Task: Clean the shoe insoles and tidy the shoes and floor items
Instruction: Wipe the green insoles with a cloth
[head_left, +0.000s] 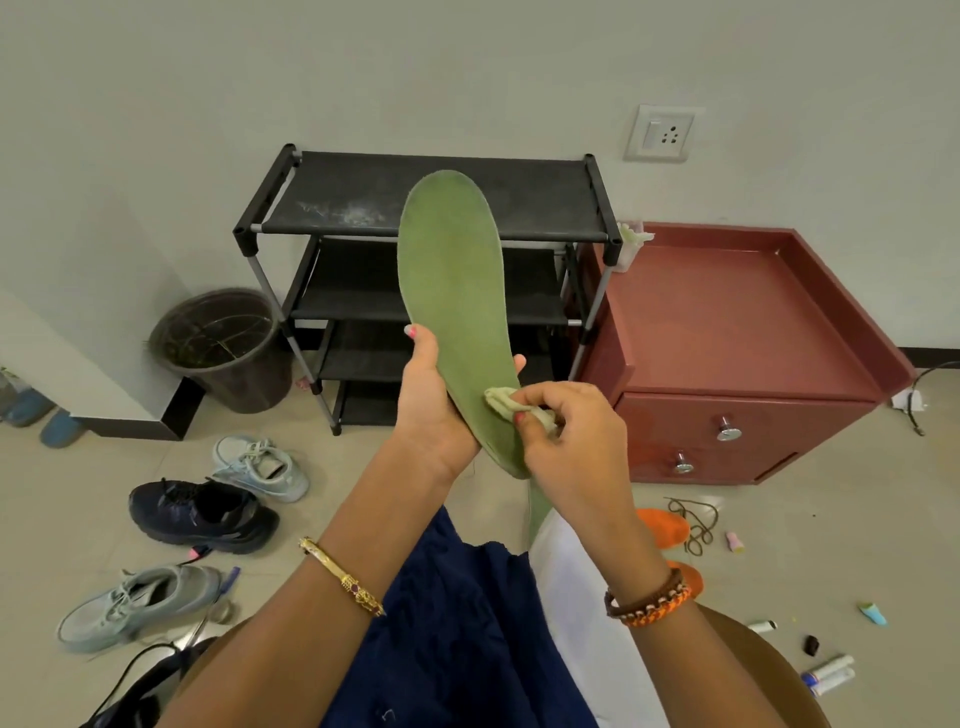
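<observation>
A long green insole (452, 280) stands upright in front of me, toe end up. My left hand (431, 400) grips its lower half from behind and the left. My right hand (571, 431) pinches a small pale cloth (506, 401) and presses it against the insole's heel area. On the floor at the left lie a light grey sneaker (262, 466), a dark navy sneaker (202, 512) and another grey sneaker (137, 605).
A black shoe rack (431, 208) stands against the wall, a dark bin (223, 348) to its left, a red drawer cabinet (737, 332) to its right. Orange items (662, 525), a cord (696, 522), tubes (831, 673) and small bits litter the floor at right.
</observation>
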